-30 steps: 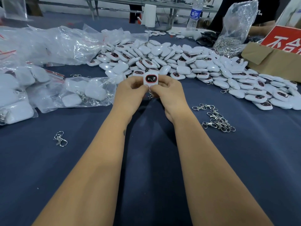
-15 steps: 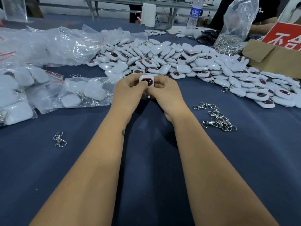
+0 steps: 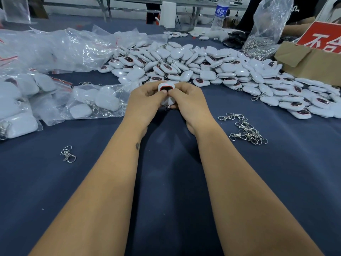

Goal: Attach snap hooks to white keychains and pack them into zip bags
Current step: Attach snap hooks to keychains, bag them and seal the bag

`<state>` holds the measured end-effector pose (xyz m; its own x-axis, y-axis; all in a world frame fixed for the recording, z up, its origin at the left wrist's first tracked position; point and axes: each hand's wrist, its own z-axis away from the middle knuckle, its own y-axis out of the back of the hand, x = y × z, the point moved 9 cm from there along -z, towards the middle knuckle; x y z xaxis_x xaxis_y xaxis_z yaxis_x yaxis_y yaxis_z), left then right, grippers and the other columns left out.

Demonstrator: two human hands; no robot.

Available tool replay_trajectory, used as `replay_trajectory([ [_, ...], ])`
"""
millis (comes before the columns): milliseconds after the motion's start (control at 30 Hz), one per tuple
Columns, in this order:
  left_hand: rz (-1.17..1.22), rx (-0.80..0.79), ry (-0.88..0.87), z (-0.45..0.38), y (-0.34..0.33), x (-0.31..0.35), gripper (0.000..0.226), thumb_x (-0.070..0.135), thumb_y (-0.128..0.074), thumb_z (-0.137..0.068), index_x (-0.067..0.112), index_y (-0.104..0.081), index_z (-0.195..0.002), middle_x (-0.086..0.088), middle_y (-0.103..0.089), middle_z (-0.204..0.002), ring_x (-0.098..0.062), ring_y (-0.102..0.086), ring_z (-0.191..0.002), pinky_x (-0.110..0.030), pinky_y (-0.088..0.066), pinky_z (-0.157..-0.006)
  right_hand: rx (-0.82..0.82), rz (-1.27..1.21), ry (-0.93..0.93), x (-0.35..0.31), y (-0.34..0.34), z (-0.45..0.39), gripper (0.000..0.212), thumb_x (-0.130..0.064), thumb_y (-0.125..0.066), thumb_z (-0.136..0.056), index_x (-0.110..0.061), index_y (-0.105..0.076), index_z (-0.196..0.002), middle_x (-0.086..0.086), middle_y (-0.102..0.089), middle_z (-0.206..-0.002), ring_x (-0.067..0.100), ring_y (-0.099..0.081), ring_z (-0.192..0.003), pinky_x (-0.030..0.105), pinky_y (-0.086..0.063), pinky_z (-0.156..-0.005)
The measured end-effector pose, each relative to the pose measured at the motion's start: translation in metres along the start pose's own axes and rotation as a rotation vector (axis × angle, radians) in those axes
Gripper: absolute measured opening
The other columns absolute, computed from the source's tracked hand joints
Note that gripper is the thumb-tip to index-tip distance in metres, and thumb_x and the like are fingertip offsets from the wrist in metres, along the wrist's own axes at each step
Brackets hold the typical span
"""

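fingers (image 3: 147, 93) of both hands pinch one white keychain (image 3: 166, 87) — thumbs meeting on its dark face.

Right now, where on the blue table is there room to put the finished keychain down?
Bare blue cloth lies between the lone snap hook and the left forearm, and near the front edge right of the hook cluster. Crowded: the keychain pile ahead and the filled zip bags on the left.

Bare cloth (image 3: 166, 182) lies open near the forearms; beyond the hands the keychain pile (image 3: 203, 65) blocks the way; filled bags (image 3: 96, 102) crowd its left; loose hooks (image 3: 245, 130) lie right; one hook (image 3: 68, 154) left.
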<state>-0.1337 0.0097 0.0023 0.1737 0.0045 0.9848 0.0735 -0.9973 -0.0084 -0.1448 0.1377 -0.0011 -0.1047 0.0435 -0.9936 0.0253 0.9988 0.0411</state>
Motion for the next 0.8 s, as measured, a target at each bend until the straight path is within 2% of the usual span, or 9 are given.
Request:
replay_trajectory([
  [167,-0.002,0.006,-0.009,-0.0008,0.0007,0.0008,0.025,0.006,-0.057,-0.095,0.026,-0.071,-0.098,0.011,-0.075,-0.084,-0.003,-0.070,-0.082,-0.015,-0.052,-0.071,0.007,0.023,0.008,-0.0002,-0.0001,0.0001,0.010,-0.012,-0.061,-0.091,-0.018,-0.068,-0.086,0.006,-0.072,-0.085,0.014,-0.064,-0.080,0.033,-0.054,-0.079],
  [300,0.001,0.022,-0.024,-0.0013,0.0010,0.0018,0.027,0.003,-0.054,-0.096,0.024,-0.070,-0.096,0.013,-0.072,-0.077,0.002,-0.067,-0.073,-0.015,-0.051,-0.068,-0.008,-0.011,0.021,-0.0024,-0.0007,0.0003,0.014,-0.009,-0.060,-0.091,-0.018,-0.068,-0.084,-0.003,-0.069,-0.073,0.002,-0.064,-0.066,0.017,-0.051,-0.061],
  [467,-0.024,0.033,-0.027,-0.0011,0.0021,0.0029,0.026,0.005,-0.054,-0.096,0.025,-0.070,-0.096,0.017,-0.073,-0.074,0.005,-0.067,-0.071,-0.011,-0.049,-0.064,-0.019,-0.018,0.017,-0.0028,-0.0013,0.0005,0.012,-0.008,-0.060,-0.091,-0.015,-0.069,-0.087,0.000,-0.068,-0.076,0.004,-0.063,-0.068,0.019,-0.050,-0.064],
  [633,-0.099,0.073,-0.056,-0.0001,0.0030,0.0057,0.027,0.009,-0.055,-0.096,0.032,-0.067,-0.092,0.010,-0.073,-0.089,-0.006,-0.069,-0.085,-0.020,-0.054,-0.077,-0.033,-0.030,0.012,-0.0038,-0.0020,0.0012,0.017,-0.004,-0.057,-0.091,-0.016,-0.068,-0.086,-0.001,-0.068,-0.074,0.005,-0.064,-0.068,0.020,-0.050,-0.065],
  [800,-0.115,0.096,-0.045,0.0003,0.0044,0.0047,0.022,0.010,-0.057,-0.095,0.029,-0.068,-0.097,0.008,-0.073,-0.091,-0.005,-0.069,-0.084,-0.016,-0.053,-0.071,-0.040,-0.029,0.008,-0.0046,-0.0026,0.0021,0.018,-0.003,-0.056,-0.091,-0.016,-0.068,-0.086,-0.001,-0.068,-0.073,0.004,-0.063,-0.066,0.020,-0.050,-0.065],
])
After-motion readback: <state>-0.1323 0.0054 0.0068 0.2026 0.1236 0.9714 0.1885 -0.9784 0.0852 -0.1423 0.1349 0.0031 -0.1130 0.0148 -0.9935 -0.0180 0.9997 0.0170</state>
